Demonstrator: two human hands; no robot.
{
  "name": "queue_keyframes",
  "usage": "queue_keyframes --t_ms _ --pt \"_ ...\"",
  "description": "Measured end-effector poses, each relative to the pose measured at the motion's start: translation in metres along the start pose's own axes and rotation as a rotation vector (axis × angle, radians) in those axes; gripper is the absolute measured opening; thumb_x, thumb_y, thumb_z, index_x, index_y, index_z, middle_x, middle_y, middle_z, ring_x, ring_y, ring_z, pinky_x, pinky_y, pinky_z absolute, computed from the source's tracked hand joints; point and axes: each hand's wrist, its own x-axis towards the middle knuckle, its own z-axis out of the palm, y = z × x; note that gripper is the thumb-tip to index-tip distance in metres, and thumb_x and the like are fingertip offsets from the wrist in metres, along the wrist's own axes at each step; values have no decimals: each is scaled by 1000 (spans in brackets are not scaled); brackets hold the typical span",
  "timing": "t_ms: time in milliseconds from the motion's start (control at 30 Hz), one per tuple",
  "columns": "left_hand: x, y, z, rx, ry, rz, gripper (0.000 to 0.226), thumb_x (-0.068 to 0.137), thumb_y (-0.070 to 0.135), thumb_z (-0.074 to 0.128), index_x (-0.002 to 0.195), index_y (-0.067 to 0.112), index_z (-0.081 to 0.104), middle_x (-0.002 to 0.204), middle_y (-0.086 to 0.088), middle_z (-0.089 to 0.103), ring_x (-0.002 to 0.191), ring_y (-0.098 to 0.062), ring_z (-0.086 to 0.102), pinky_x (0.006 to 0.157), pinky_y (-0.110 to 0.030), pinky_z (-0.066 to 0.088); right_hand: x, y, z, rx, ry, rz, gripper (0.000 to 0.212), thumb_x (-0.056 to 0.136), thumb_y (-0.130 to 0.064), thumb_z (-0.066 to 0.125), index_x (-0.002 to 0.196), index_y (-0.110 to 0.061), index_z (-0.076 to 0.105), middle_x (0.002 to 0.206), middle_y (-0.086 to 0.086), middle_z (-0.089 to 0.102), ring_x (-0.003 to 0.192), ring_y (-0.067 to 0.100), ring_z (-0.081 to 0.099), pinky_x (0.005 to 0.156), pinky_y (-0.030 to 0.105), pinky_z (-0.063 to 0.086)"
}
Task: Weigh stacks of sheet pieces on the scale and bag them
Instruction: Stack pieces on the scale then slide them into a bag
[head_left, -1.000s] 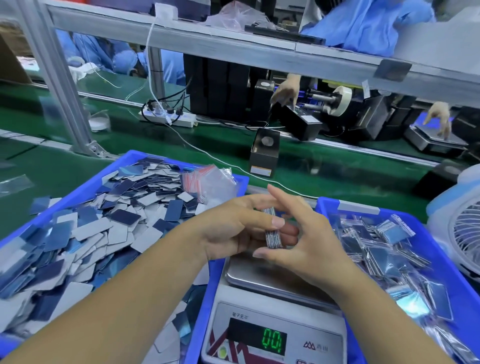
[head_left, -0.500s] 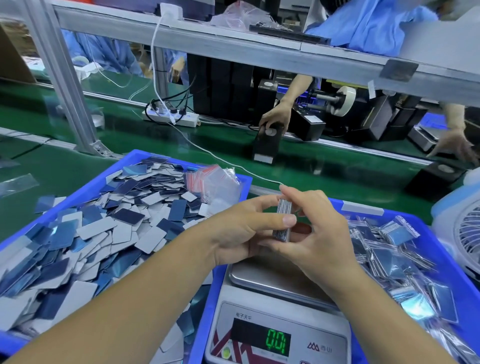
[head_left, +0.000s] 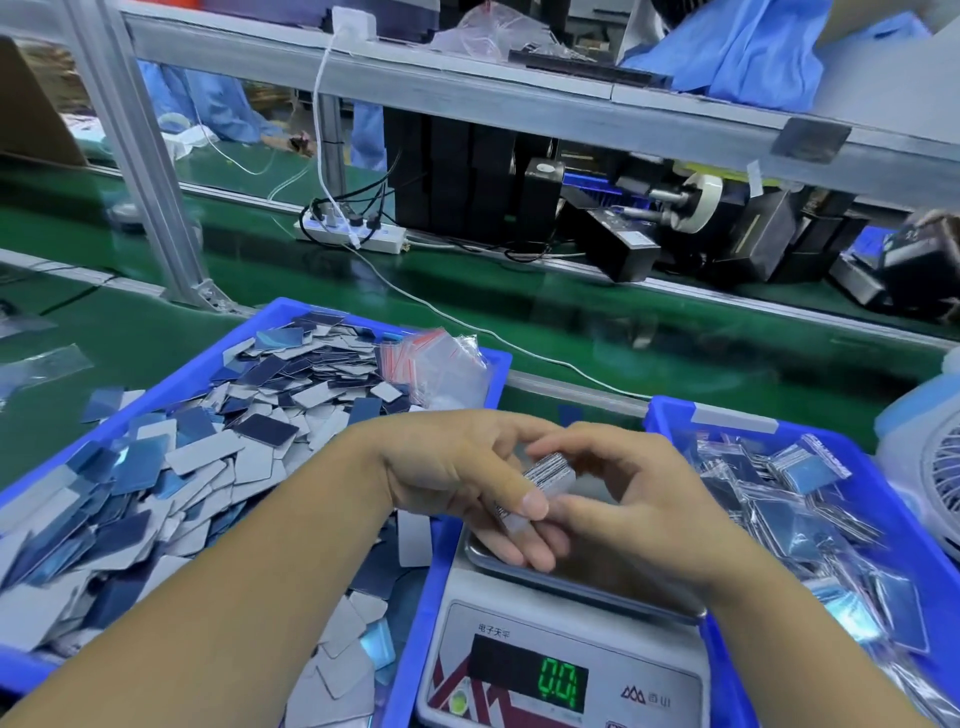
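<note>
Item: stack of sheet pieces (head_left: 545, 480), pinched between your left hand (head_left: 462, 483) and right hand (head_left: 639, 499), both clamped on it, just above the scale (head_left: 561, 649), which reads 0.0.

Bright, even overhead light leaves only soft shadows. Glare streaks the green belt (head_left: 597, 332) at twelve o'clock and the bagged pieces (head_left: 789, 519) at three. Edges bow outward; the hands look slightly blurred.
</note>
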Motion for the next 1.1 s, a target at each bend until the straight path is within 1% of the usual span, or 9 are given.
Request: queue_keyframes --t_ms 100,233,300,500,667,733,867,1033,1100 --pt "0 -1 -1 -34 4 17 50 87 19 69 135 19 54 107 -20 70 91 -31 74 75 -33 62 0 1 1 107 54 85 33 72 -12 82 98 -31 75 93 -3 75 85 12 69 77 21 52" --pt "1 -1 -3 -103 214 81 48 89 36 68 130 13 59 109 -17 72 96 -35 73 77 -35 62 5 6 -1 171 185 158 32 67 -15 78 92 -34 75 81 3 74 75 14 65 72 32 53" --pt "4 -1 -5 -131 320 104 39 87 28 72 120 9 64 106 -19 73 94 -34 73 76 -33 62 7 9 -4 169 202 163 34 69 -10 79 90 -37 76 76 0 72 71 13 63 70 32 51" --pt "10 -6 -6 -185 402 74 31 81 1 72 110 6 65 99 -15 75 86 -28 75 70 -30 60 5 11 -6 37 161 155 42 76 2 79 91 -37 73 64 -21 63 59 -3 56 60 9 44" --pt "11 -5 -7 -258 395 97 21 78 3 74 97 11 79 103 -18 75 92 -29 75 73 -30 61 8 12 -3 44 269 157 39 69 -19 79 98 -43 69 85 -6 71 78 26 64 71 38 56" --pt "12 -5 -6 -269 399 99 20 76 6 75 95 10 79 104 -19 74 97 -29 74 74 -30 61 8 14 -5 32 270 158 35 70 -21 79 97 -42 69 87 -1 73 80 27 66 73 37 57" --pt "14 -5 -4 -296 428 102 25 73 9 76 98 5 74 105 -22 74 98 -34 74 73 -31 62 8 14 -6 34 245 164 41 71 -22 76 93 -55 69 82 -13 74 71 4 66 67 16 52" --pt "15 -4 -3 -282 481 122 41 71 13 77 109 1 67 105 -20 74 99 -32 74 72 -29 61 8 20 -7 72 282 210 38 70 -27 77 96 -53 69 78 -3 72 68 18 64 66 32 55" --pt "16 -4 -3 -284 496 117 46 72 12 77 114 -1 65 107 -21 74 100 -32 73 72 -30 61 9 21 -7 123 286 215 37 70 -23 76 96 -48 70 72 -1 70 62 15 62 62 29 53"
